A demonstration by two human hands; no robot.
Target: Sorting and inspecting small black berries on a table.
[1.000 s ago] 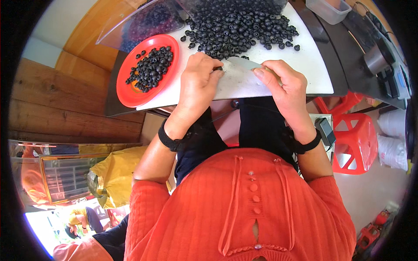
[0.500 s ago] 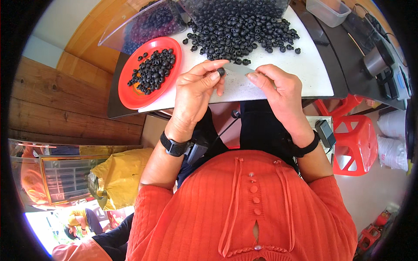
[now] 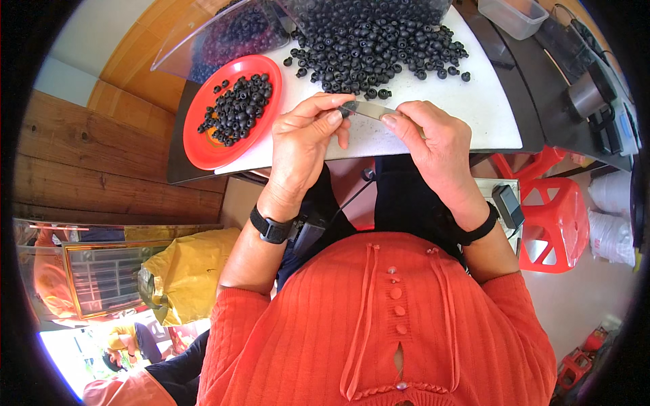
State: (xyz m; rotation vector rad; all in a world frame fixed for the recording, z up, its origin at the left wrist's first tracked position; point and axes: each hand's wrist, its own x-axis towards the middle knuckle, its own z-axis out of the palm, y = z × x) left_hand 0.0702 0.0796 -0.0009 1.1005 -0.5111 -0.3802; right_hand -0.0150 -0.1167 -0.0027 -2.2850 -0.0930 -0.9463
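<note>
My left hand (image 3: 298, 139) pinches a small black round part (image 3: 347, 109) between thumb and fingertips, above the near side of a white board (image 3: 481, 122). My right hand (image 3: 439, 142) grips a thin metal blade (image 3: 371, 110), its flat side catching light and its far end against the black part. Just beyond my hands spreads a heap of black round parts (image 3: 379, 51), many with a hole in the middle. To the left, a red plate (image 3: 194, 139) bears a smaller pile of similar parts (image 3: 238, 115).
A transparent bin (image 3: 177, 57) with more black parts stands at the far left. At the far right are a clear plastic tub (image 3: 518, 24) and a metal cup (image 3: 588, 95). A red stool (image 3: 572, 223) is right of my legs. Another person (image 3: 127, 342) appears at lower left.
The blade has tilted in my right hand, so its face now shows brighter, and its end overlaps the black part more. My left hand has barely moved.
</note>
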